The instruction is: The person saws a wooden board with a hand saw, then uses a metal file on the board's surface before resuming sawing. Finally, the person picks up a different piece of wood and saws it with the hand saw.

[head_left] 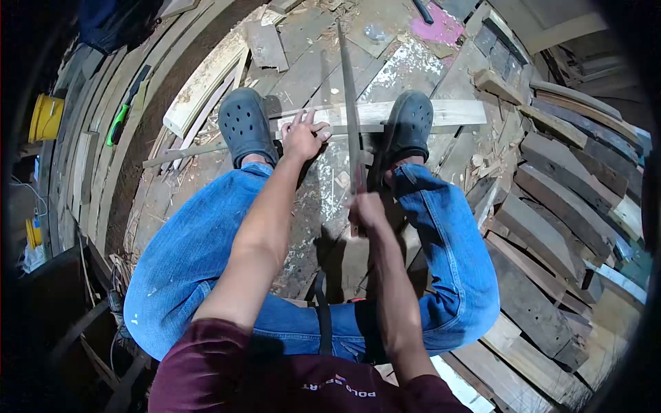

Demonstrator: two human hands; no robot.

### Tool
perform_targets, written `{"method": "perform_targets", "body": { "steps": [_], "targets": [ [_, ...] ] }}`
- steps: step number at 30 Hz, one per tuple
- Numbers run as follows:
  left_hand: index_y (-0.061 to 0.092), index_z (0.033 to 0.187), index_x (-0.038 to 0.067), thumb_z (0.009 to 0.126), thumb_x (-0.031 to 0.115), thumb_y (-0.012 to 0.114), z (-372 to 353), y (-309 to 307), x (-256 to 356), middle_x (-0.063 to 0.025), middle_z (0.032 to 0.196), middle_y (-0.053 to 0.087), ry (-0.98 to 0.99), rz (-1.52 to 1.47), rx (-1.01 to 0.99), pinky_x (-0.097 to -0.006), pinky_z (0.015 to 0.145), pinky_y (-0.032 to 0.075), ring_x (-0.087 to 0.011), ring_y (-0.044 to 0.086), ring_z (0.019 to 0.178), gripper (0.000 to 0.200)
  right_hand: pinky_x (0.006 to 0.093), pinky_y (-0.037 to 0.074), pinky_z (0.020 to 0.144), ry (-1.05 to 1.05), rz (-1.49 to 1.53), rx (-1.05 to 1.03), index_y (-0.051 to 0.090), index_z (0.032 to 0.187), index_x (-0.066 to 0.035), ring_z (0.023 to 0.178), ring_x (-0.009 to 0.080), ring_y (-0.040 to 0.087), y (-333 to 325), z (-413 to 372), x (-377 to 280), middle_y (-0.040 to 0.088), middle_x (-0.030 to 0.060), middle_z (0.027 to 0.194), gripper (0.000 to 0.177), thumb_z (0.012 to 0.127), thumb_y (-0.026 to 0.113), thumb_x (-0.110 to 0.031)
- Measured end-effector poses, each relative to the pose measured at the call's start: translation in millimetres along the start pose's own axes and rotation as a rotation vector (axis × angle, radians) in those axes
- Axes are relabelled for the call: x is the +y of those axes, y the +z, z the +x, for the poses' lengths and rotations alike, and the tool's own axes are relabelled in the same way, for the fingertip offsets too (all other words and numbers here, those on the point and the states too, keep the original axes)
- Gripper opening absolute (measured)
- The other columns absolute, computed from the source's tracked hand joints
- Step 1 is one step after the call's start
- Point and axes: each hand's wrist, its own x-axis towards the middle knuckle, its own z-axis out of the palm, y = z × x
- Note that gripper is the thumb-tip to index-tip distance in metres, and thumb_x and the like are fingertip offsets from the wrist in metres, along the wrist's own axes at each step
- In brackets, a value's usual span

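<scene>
My right hand is closed around the handle of a handsaw, whose long blade points away from me. The blade crosses a pale wooden plank lying sideways on the floor between my feet. My left hand presses down on the plank to the left of the blade, fingers spread. Two dark clogs, the left shoe and the right shoe, rest on the plank on either side of my hands. Much of the saw's handle is hidden by my right fist.
Stacked curved wood pieces line the right side. Long boards curve along the left, with a green-handled tool on them. A yellow bucket stands at far left. Wood scraps and shavings litter the floor ahead.
</scene>
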Motion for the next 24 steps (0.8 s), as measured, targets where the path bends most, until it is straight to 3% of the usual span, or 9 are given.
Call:
{"method": "perform_targets", "body": {
  "steps": [4, 5, 9, 10, 14, 17, 18, 20, 24],
  "targets": [
    [0.068, 0.113, 0.034, 0.082, 0.047, 0.062, 0.7, 0.9, 2.4, -0.0018, 0.148, 0.039, -0.007, -0.030, 0.005, -0.0564, 0.108, 0.020, -0.0236, 0.027, 0.140, 0.034, 0.0324, 0.032, 0.041, -0.005, 0.067, -0.081, 0.065, 0.070, 0.000, 0.041, 0.0152, 0.045, -4.7, 5.3, -43.5, 0.049, 0.0042, 0.050, 0.028, 0.080, 0.046, -0.017],
    [0.068, 0.113, 0.033, 0.082, 0.047, 0.063, -0.2, 1.6, 1.9, -0.0021, 0.148, 0.040, 0.001, -0.049, 0.015, -0.0552, 0.108, 0.020, -0.0233, 0.026, 0.140, 0.034, 0.0343, 0.033, 0.038, -0.043, 0.110, -0.132, 0.064, 0.070, -0.001, 0.042, 0.0159, 0.045, -7.0, 29.6, -26.5, 0.047, 0.0036, 0.050, 0.025, 0.079, 0.047, -0.017],
    [0.069, 0.112, 0.034, 0.082, 0.047, 0.063, -0.9, -4.3, 5.3, -0.0017, 0.148, 0.039, -0.019, -0.058, -0.007, -0.0529, 0.109, 0.019, -0.0227, 0.026, 0.141, 0.033, 0.0403, 0.038, 0.034, 0.103, 0.083, -0.048, 0.061, 0.065, -0.001, 0.042, 0.0191, 0.050, 4.1, 3.4, -8.7, 0.049, 0.0055, 0.050, 0.020, 0.076, 0.053, -0.016],
    [0.069, 0.112, 0.034, 0.082, 0.047, 0.063, -1.7, -3.5, 5.1, -0.0016, 0.148, 0.039, -0.031, -0.055, -0.020, -0.0526, 0.109, 0.019, -0.0227, 0.026, 0.141, 0.033, 0.0363, 0.035, 0.032, 0.031, 0.117, -0.059, 0.057, 0.064, 0.003, 0.034, 0.0205, 0.043, 9.5, -9.8, 0.3, 0.046, 0.0085, 0.047, 0.017, 0.076, 0.053, -0.009],
    [0.068, 0.113, 0.036, 0.083, 0.049, 0.061, 0.1, 1.0, 1.1, -0.0007, 0.148, 0.039, 0.007, -0.016, 0.003, -0.0566, 0.107, 0.022, -0.0252, 0.028, 0.140, 0.033, 0.0318, 0.030, 0.035, 0.052, 0.263, -0.021, 0.059, 0.067, 0.004, 0.035, 0.0152, 0.039, 19.3, -31.2, 51.5, 0.044, 0.0072, 0.047, 0.021, 0.079, 0.046, -0.006],
    [0.068, 0.112, 0.035, 0.083, 0.048, 0.061, 1.3, 0.8, 1.1, -0.0012, 0.148, 0.039, 0.007, -0.007, 0.015, -0.0569, 0.106, 0.023, -0.0256, 0.029, 0.139, 0.033, 0.0320, 0.031, 0.034, 0.066, 0.050, -0.010, 0.060, 0.071, 0.005, 0.034, 0.0158, 0.039, 12.3, -34.4, 31.2, 0.045, 0.0077, 0.048, 0.021, 0.080, 0.046, -0.008],
    [0.068, 0.112, 0.035, 0.083, 0.048, 0.061, 0.5, 2.4, 0.9, -0.0014, 0.148, 0.040, 0.002, -0.005, 0.011, -0.0569, 0.106, 0.023, -0.0257, 0.029, 0.139, 0.033, 0.0308, 0.032, 0.036, 0.100, 0.044, -0.031, 0.065, 0.073, 0.002, 0.036, 0.0149, 0.047, 9.2, -42.8, 11.6, 0.053, 0.0061, 0.050, 0.034, 0.084, 0.046, -0.023],
    [0.068, 0.113, 0.035, 0.084, 0.047, 0.061, -2.6, 5.8, -1.3, -0.0026, 0.148, 0.040, 0.019, -0.020, 0.035, -0.0554, 0.106, 0.023, -0.0259, 0.029, 0.139, 0.032, 0.0315, 0.031, 0.035, 0.137, 0.009, -0.032, 0.065, 0.074, 0.003, 0.037, 0.0146, 0.047, 4.0, -34.3, -1.0, 0.052, 0.0055, 0.051, 0.032, 0.084, 0.048, -0.022],
    [0.068, 0.112, 0.036, 0.083, 0.048, 0.062, -1.6, -0.9, 3.1, -0.0012, 0.147, 0.040, -0.005, -0.011, 0.008, -0.0533, 0.108, 0.021, -0.0249, 0.029, 0.139, 0.032, 0.0321, 0.031, 0.036, 0.087, 0.084, 0.097, 0.061, 0.068, 0.003, 0.038, 0.0151, 0.046, 22.0, -64.1, 14.9, 0.048, 0.0041, 0.049, 0.016, 0.079, 0.055, -0.007]
  ]
}}
